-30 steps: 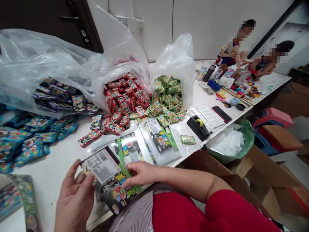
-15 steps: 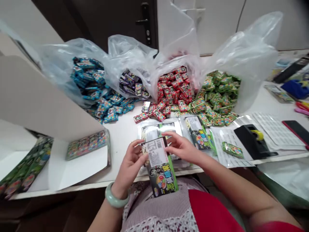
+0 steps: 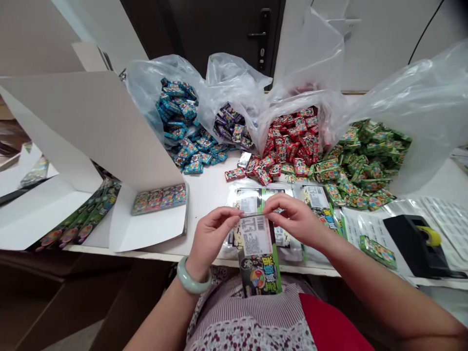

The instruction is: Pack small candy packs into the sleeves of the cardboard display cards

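My left hand (image 3: 210,239) and my right hand (image 3: 298,219) both pinch the top edge of a black and green printed candy pouch (image 3: 259,268). A white label with a barcode covers its upper part, and its lower end hangs over the table's front edge against my lap. The fingers of both hands are closed on the rim, close to its two corners. Behind them, partly hidden, similar pouches (image 3: 248,199) lie in clear plastic on the table. Another labelled pouch (image 3: 317,197) lies just right of these.
Plastic bags spill blue (image 3: 193,151), purple (image 3: 234,127), red (image 3: 292,141) and green (image 3: 365,163) candy packets onto the table. A black tape dispenser (image 3: 409,243) stands at right beside a loose green packet (image 3: 378,251). Open white boxes (image 3: 153,233) with printed packs stand at left.
The pouch has been straightened upright, and both hands now pinch its top edge rather than hold its sides. The view has swung left.
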Tool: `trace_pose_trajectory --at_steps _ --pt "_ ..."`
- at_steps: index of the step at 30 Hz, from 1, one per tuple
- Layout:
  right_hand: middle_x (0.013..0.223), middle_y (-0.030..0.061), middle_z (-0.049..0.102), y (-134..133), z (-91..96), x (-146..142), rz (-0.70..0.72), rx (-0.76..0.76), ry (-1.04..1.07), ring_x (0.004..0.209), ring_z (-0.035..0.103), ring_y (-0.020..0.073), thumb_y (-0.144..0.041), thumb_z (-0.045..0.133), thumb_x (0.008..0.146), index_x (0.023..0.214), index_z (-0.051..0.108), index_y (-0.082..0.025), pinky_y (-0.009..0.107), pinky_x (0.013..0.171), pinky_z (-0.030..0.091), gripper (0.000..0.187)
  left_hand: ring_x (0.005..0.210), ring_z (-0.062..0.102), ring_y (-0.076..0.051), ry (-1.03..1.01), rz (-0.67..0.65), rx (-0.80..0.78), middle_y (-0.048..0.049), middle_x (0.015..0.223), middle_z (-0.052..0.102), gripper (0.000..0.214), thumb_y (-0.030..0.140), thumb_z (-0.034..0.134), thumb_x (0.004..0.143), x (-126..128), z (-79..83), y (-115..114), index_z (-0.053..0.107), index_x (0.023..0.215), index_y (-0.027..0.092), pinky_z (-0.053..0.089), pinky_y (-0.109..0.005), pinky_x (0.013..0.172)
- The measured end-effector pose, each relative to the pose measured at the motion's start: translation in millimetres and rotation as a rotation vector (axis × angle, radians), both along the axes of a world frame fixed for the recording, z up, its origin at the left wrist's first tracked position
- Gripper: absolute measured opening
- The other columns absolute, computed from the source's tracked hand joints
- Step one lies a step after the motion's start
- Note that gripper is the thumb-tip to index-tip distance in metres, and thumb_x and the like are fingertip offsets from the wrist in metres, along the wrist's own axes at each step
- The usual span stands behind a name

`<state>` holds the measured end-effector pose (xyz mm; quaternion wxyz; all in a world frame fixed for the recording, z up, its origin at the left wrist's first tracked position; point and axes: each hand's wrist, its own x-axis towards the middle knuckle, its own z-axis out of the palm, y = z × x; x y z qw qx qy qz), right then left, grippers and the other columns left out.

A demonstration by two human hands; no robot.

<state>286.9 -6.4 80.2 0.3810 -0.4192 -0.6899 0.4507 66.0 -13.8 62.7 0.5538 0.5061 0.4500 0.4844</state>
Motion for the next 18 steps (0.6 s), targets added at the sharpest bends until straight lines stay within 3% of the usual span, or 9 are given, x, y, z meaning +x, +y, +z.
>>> trace_pose_trajectory --at_steps 3,8,12,15,18 --pt "0.094 0.0039 0.061 -2 8.2 1 0.069 0.102 -0.11 0.088 0.058 0.014 -0.023 0.058 0.085 0.084 0.061 -0.02 0.025 0.064 0.048 0.004 0.089 0.063 -0.015 0.03 -0.029 0.089 -0.0035 0.09 0.07 0.006 0.025 0.07 0.077 0 1.0 -2 0.069 0.078 0.019 0.049 -0.025 0.081" --pt "0.08 0.0016 0.061 2 18.0 -9 0.0 -0.066 -0.078 0.072 0.056 0.0121 -0.024 0.062 0.081 0.082 0.059 -0.018 0.025 0.06 0.045 0.007 0.072 0.059 -0.01 0.021 -0.017 0.002 0.0006 0.079 0.067 0.008 0.026 0.073 0.075 4 3.5 4 0.068 0.08 0.02 0.047 -0.02 0.066" --pt "0.073 0.0001 0.06 8 22.1 -16 0.048 -0.152 -0.067 0.068 0.055 0.0115 -0.022 0.06 0.081 0.076 0.058 -0.017 0.025 0.059 0.043 0.007 0.064 0.055 -0.009 0.025 -0.047 -0.009 0.0013 0.07 0.063 0.011 0.026 0.072 0.075 4 8.8 9 0.066 0.072 0.018 0.044 -0.021 0.06" --pt "0.074 0.0003 0.059 9 23.5 -14 0.077 -0.119 -0.105 0.07 0.054 0.0122 -0.022 0.058 0.082 0.074 0.056 -0.019 0.025 0.06 0.043 0.009 0.069 0.056 -0.011 0.053 -0.149 0.092 -0.0007 0.072 0.063 0.013 0.026 0.068 0.079 -1 12.4 9 0.066 0.07 0.018 0.045 -0.024 0.064" --pt "0.08 0.0021 0.061 5 22.0 -9 0.12 -0.035 -0.151 0.075 0.055 0.0138 -0.025 0.057 0.085 0.077 0.057 -0.02 0.026 0.062 0.046 0.009 0.083 0.061 -0.016 0.11 -0.202 0.228 -0.005 0.083 0.067 0.012 0.027 0.061 0.085 -10 10.7 5 0.07 0.081 0.02 0.049 -0.03 0.076"
